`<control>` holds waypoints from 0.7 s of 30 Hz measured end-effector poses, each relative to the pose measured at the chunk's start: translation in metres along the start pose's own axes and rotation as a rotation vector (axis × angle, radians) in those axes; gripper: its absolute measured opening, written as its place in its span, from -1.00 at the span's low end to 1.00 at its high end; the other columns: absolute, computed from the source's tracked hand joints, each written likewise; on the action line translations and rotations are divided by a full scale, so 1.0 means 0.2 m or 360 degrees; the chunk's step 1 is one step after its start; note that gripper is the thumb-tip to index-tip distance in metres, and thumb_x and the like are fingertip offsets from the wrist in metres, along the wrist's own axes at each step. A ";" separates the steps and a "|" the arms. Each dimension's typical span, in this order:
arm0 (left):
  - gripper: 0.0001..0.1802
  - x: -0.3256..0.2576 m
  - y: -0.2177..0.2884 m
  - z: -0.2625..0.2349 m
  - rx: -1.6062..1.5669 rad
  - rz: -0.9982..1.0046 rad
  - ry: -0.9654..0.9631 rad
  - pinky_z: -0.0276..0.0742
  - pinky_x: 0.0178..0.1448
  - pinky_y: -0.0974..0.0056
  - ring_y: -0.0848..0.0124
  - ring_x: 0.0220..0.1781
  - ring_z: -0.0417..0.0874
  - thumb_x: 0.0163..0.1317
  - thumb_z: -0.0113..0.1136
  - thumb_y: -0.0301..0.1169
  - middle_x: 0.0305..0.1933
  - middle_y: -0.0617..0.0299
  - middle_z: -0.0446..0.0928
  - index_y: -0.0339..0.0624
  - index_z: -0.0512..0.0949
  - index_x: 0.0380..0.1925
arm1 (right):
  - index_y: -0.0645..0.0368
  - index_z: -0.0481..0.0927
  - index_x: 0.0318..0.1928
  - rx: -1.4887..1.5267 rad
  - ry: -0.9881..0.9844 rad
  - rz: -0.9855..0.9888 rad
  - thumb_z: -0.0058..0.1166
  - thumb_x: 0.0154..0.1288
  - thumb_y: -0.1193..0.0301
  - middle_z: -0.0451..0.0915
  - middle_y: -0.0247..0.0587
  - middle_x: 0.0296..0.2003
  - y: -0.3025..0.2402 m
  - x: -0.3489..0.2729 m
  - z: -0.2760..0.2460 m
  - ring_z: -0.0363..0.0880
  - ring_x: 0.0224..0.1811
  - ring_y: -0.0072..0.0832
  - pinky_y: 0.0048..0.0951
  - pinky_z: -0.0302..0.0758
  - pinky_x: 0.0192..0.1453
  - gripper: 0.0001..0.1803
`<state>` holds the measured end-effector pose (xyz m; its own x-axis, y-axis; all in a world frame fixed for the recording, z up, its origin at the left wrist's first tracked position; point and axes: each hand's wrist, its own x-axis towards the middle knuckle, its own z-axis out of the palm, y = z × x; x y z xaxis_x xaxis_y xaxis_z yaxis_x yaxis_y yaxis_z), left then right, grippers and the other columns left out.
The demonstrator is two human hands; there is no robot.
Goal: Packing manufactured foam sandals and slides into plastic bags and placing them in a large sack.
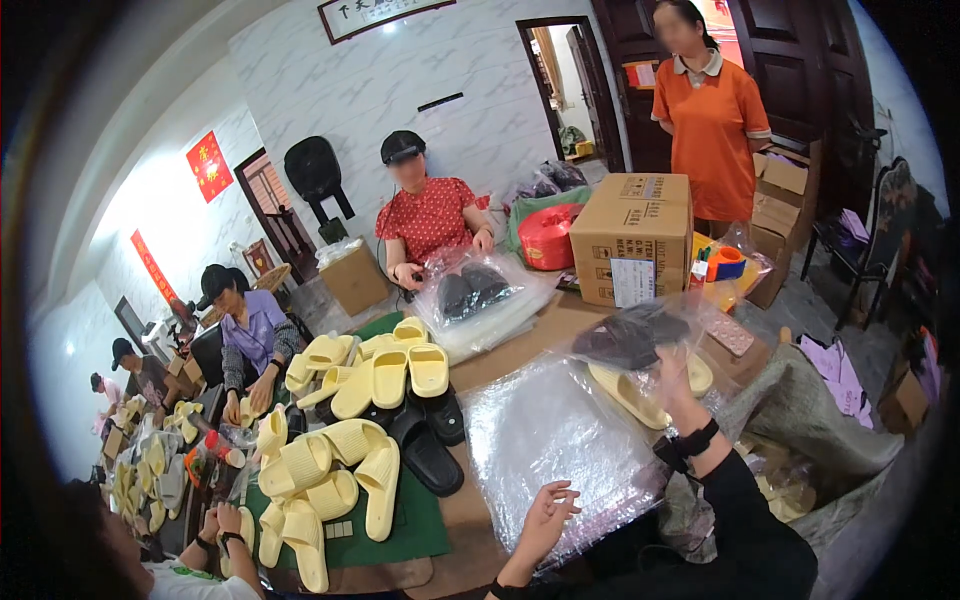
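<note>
Table (500, 360), brown, long, crowded w/ several workers seated along left side; one person in orange top stands at far end, apart from the work.

Cardboard box (632, 238), closed, sits far-centre on table, beyond the bagged pairs.

Stack of clear plastic bags (555, 435) lies flat directly in front of wearer, between both hands. Prob. kept there so the top sheet peels off w/o reaching.

Pile of yellow slippers (345, 440) on green mat (420, 520), left of bag stack; a few black slippers (425, 440) mixed in at its edge.

R hand (672, 372): raised, fingers closed on edge of a bagged dark slipper pair (628, 340), holding it up just above a yellow slipper pair (640, 392) on table. Grip at bag edge, so contents hang inside.

L hand (548, 515): empty, fingers loosely curled, half open, hovering at near edge of bag stack; can't tell if touching.
</note>
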<state>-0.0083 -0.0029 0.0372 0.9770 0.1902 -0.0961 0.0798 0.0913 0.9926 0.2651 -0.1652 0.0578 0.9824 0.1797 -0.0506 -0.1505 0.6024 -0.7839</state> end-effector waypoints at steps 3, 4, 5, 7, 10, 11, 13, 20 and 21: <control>-0.55 0.00 -0.06 0.01 0.0053 0.0005 0.0021 0.44 -0.06 0.39 0.41 -0.14 0.55 0.30 0.05 -0.40 0.05 0.06 0.41 -0.28 0.22 0.15 | 0.01 0.00 0.23 0.0116 0.0056 0.0080 -0.12 0.28 0.42 0.17 -0.15 0.14 0.02 0.06 -0.05 0.33 0.13 -0.20 0.02 0.54 0.01 -0.45; -0.49 0.00 -0.09 0.01 0.0107 0.0035 0.0044 0.45 -0.06 0.38 0.40 -0.12 0.55 0.28 0.07 -0.40 0.09 0.02 0.37 -0.29 0.19 0.17 | 0.03 0.02 0.22 0.0288 0.0146 0.0068 -0.12 0.29 0.39 0.17 -0.13 0.13 0.03 0.07 -0.06 0.32 0.14 -0.19 0.05 0.50 0.06 -0.47; -0.49 0.01 -0.13 0.00 0.0094 0.0019 0.0056 0.45 -0.06 0.38 0.40 -0.12 0.55 0.28 0.07 -0.40 0.09 0.02 0.37 -0.29 0.19 0.17 | 0.05 0.05 0.21 0.0457 0.0239 0.0056 -0.12 0.30 0.36 0.17 -0.12 0.13 0.04 0.08 -0.07 0.31 0.14 -0.19 0.07 0.47 0.11 -0.49; -0.37 0.04 -0.22 -0.03 0.0467 0.0180 0.0325 0.46 -0.02 0.30 0.29 -0.06 0.53 0.21 0.15 -0.38 0.15 -0.07 0.30 -0.31 0.13 0.22 | 0.05 0.02 0.25 0.0437 0.0374 -0.0153 -0.06 0.31 0.18 0.20 -0.07 0.10 0.11 0.08 -0.04 0.35 0.09 -0.10 -0.23 0.42 0.20 -0.39; -0.32 0.08 -0.32 -0.05 0.0855 0.0236 0.0404 0.45 0.08 0.18 0.07 0.03 0.49 0.15 0.21 -0.36 0.19 -0.17 0.26 -0.31 0.15 0.22 | 0.19 -0.03 0.29 0.1053 0.0224 -0.0041 -0.06 0.34 0.12 0.16 -0.05 0.18 0.11 -0.05 -0.03 0.20 0.23 -0.16 -0.16 0.16 0.39 -0.31; -0.33 0.09 -0.35 -0.06 0.0840 0.0162 0.0408 0.44 0.11 0.15 0.01 0.06 0.47 0.15 0.21 -0.36 0.19 -0.18 0.26 -0.31 0.17 0.21 | 0.19 -0.03 0.29 0.1030 0.0232 0.0001 -0.06 0.34 0.12 0.16 -0.05 0.18 0.14 -0.15 0.00 0.20 0.23 -0.16 -0.16 0.16 0.39 -0.31; -0.41 0.09 -0.32 -0.06 0.0848 0.0190 0.0385 0.42 0.15 0.14 0.00 0.11 0.43 0.14 0.22 -0.35 0.13 -0.15 0.35 -0.31 0.28 0.14 | 0.16 -0.09 0.37 0.0840 0.0271 -0.0117 -0.13 0.38 0.13 0.05 -0.03 0.31 0.25 -0.35 0.03 0.15 0.30 -0.17 -0.20 0.16 0.38 -0.29; -0.51 0.09 -0.25 -0.09 0.0959 0.0212 0.0265 0.35 0.20 0.18 0.15 0.14 0.39 0.21 0.16 -0.32 0.12 -0.03 0.33 -0.22 0.34 0.12 | 0.29 -0.02 0.35 -0.1279 -0.0911 -0.0059 -0.14 0.39 0.31 0.09 0.10 0.32 0.40 -0.83 -0.01 0.16 0.33 -0.12 -0.22 0.11 0.36 -0.36; -0.53 0.08 -0.21 -0.10 0.0963 0.0279 0.0260 0.35 0.19 0.18 0.15 0.14 0.38 0.21 0.16 -0.33 0.11 -0.02 0.33 -0.22 0.35 0.10 | 0.29 -0.02 0.35 -0.1281 -0.0985 -0.0015 -0.14 0.39 0.31 0.09 0.10 0.32 0.40 -0.84 0.01 0.16 0.33 -0.12 -0.22 0.11 0.36 -0.36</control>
<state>0.0007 0.0168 -0.0072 0.9469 0.3027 0.1081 0.0659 -0.5120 0.8565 0.0875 -0.1467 0.0047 0.7191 0.6865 0.1079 0.2003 -0.0560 -0.9781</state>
